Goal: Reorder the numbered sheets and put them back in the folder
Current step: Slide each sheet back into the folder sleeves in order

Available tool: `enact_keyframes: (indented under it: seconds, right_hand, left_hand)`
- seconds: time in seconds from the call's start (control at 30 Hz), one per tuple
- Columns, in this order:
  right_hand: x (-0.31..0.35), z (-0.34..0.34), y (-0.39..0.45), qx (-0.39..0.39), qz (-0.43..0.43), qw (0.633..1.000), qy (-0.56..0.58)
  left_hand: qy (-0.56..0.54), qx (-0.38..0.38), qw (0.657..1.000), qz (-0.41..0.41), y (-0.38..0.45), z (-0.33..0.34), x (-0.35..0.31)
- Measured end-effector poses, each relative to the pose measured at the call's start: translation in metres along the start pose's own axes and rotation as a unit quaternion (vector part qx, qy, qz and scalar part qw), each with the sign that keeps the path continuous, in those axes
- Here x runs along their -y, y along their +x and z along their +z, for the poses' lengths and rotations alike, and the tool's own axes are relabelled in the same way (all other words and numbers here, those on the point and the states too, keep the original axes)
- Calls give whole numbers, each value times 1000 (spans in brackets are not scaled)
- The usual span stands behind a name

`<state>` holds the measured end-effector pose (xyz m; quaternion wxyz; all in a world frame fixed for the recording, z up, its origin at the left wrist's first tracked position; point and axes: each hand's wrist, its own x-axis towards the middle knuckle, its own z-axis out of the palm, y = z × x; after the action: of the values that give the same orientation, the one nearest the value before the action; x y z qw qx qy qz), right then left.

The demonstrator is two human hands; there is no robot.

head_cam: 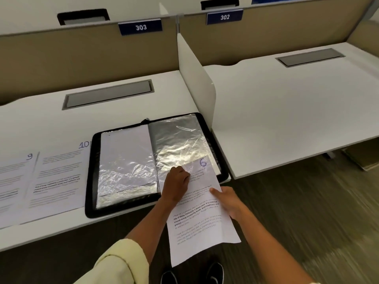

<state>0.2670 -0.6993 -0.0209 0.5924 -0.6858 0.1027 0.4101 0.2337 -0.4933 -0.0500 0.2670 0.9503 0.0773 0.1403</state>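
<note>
I noted the sheet marked 6 (pixel 202 218) lying with its long axis running from the near edge of the surface (pixel 51 124) up and slightly left into the right-hand page of the open folder (pixel 158 162). Its top corner, bearing the numeral, sat over or just inside the lower part of the right clear sleeve (pixel 180 140); I could not tell whether it had passed under the plastic. Most of the sheet overhung the near edge toward me.

The left hand (pixel 177 184) lay at the sleeve's lower opening, fingers curled down onto the sheet's upper left part; whether it pinched the plastic or only pressed the paper I could not tell. The right hand (pixel 226 201) gripped the sheet's right edge about midway, thumb on top. It was the nearer hand to the free length of paper, and I judged it would feed the sheet along its axis.

Sheets 9 (pixel 12 181) and 10 (pixel 59 175) lay flat at the left of the surface, just beside the folder.
</note>
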Motion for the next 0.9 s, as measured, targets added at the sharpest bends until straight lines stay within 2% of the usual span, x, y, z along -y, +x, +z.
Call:
enact_keyframes:
  seconds: [0.27,0.43,0.63,0.9]
  right_hand:
    - [11,3,15,-3,-31,999,27]
    - [-1,-8,10,29,-26,999,-22]
    - [-7,-11,8,60,-48,995,-62]
    - [-4,-1,18,51,-55,997,1]
  left_hand:
    - [-14,-7,1000,-27,0,-2,-3]
    - [-21,-20,999,-43,-3,1,-3]
    - [-42,-31,994,-99,-7,9,-1]
    - [-82,-12,986,-147,-10,7,-6]
